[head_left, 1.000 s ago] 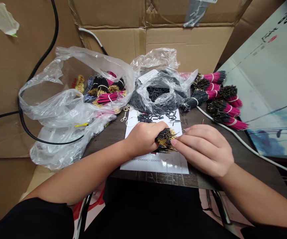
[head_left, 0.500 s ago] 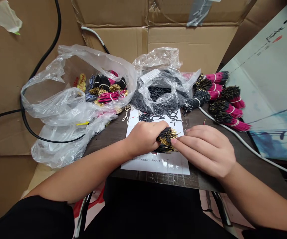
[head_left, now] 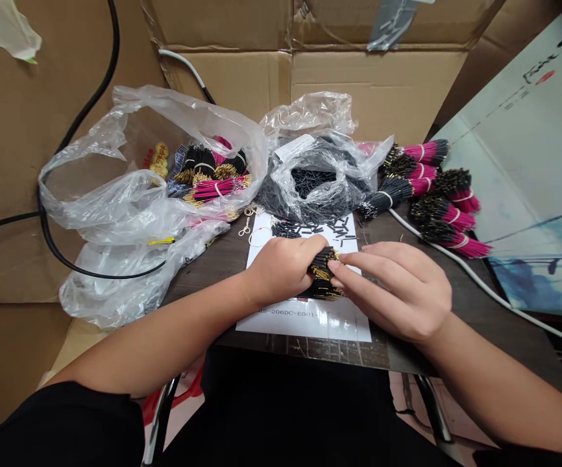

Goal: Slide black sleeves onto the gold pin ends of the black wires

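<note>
My left hand (head_left: 285, 267) is wrapped round a bundle of black wires (head_left: 324, 263) with gold-coloured tips, which point to the right. The fingertips of my right hand (head_left: 398, 285) are pinched together against the tips of that bundle; whatever lies between them is too small to make out. Below the held wires, more black wires with gold tips (head_left: 327, 290) lie on a printed white sheet (head_left: 291, 321). Short black tube pieces (head_left: 305, 229) are scattered over the sheet's far part, beyond my left hand.
An opened plastic bag of black tubes (head_left: 313, 181) stands behind the sheet. On the left, a clear bag (head_left: 110, 201) holds tied wire bundles. Pink-and-black bundles (head_left: 449, 217) lie at right beside a white cable (head_left: 480, 272). Cardboard (head_left: 368, 91) walls the back.
My right hand has shifted slightly left, its fingertips moving further onto the gold tips. My left hand keeps its grip on the wire bundle.
</note>
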`<state>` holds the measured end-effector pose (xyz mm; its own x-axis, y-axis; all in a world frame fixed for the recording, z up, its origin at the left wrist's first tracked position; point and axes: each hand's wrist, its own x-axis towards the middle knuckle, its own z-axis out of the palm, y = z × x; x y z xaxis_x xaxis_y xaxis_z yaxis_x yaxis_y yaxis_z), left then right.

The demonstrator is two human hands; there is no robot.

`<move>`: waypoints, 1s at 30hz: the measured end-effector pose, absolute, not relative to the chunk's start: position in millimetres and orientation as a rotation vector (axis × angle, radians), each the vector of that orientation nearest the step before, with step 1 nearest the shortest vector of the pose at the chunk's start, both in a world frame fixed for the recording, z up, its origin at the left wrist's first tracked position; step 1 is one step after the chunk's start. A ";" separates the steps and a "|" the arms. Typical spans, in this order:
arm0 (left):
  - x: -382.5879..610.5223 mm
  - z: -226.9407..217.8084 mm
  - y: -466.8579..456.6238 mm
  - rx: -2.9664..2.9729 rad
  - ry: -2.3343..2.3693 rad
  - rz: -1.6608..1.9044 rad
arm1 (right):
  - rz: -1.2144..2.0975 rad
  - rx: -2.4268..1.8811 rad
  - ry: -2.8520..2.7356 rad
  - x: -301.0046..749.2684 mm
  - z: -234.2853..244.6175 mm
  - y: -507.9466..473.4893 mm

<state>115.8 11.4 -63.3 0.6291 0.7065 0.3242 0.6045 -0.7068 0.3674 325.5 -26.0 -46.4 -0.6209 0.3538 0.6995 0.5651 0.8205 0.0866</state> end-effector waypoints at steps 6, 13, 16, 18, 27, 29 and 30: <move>115.5 -60.8 11.3 2.462 1.081 0.713 | -0.350 -0.725 -2.296 318.3 -47.7 -29.2; 112.3 -58.0 17.7 2.280 0.846 0.800 | -0.188 -1.160 -2.352 352.3 -48.5 22.1; 111.4 -57.3 18.8 2.264 0.787 0.820 | -0.136 -1.230 -2.592 362.4 -56.1 43.0; 110.9 -57.5 18.8 2.272 0.741 0.827 | -0.121 -1.210 -2.686 361.6 -60.7 49.3; 106.5 -62.9 18.4 2.299 0.593 0.930 | -0.081 -1.168 -2.804 341.4 -67.7 60.1; 106.0 -63.5 18.2 2.301 0.578 0.961 | -0.124 -1.183 -2.819 339.4 -68.6 62.1; 105.9 -63.6 18.1 2.301 0.570 0.973 | -0.157 -1.192 -2.822 338.3 -69.1 62.4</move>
<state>105.9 18.1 -63.6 0.6443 0.5750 0.5043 0.1595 -0.7459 0.6467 338.3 62.4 -69.1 -0.6957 0.7102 0.1084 0.7178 0.6932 0.0651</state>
